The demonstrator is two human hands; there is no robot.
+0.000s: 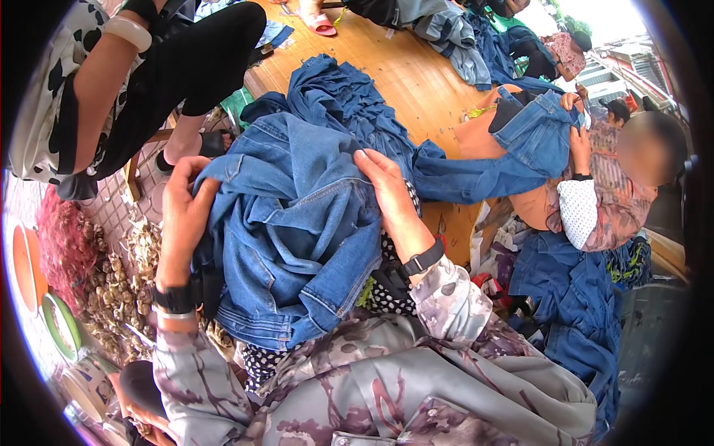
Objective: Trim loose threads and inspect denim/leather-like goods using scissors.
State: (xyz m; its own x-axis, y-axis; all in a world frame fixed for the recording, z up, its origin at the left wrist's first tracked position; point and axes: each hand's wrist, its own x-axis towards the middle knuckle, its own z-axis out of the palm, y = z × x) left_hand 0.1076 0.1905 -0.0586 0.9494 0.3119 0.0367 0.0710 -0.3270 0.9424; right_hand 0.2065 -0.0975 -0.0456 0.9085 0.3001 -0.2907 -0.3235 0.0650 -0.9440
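A blue denim garment [290,230] hangs bunched in front of me, over my lap, with seams and a waistband-like band at its lower edge. My left hand [190,201] grips its left side, thumb on the cloth. My right hand [387,186] pinches its upper right edge between thumb and fingers. Beneath it shows black-and-white dotted fabric [394,282]. Just beyond lies a heap of blue denim [335,97] on a wooden table [297,33].
A co-worker [610,186] at right holds other jeans [528,141]; denim [558,327] piles below. Another person's leg [208,52] is at upper left. Garlic bulbs [126,305], red netting [67,238] and a green basin [61,325] lie at left. Other workers [565,52] sit at the back.
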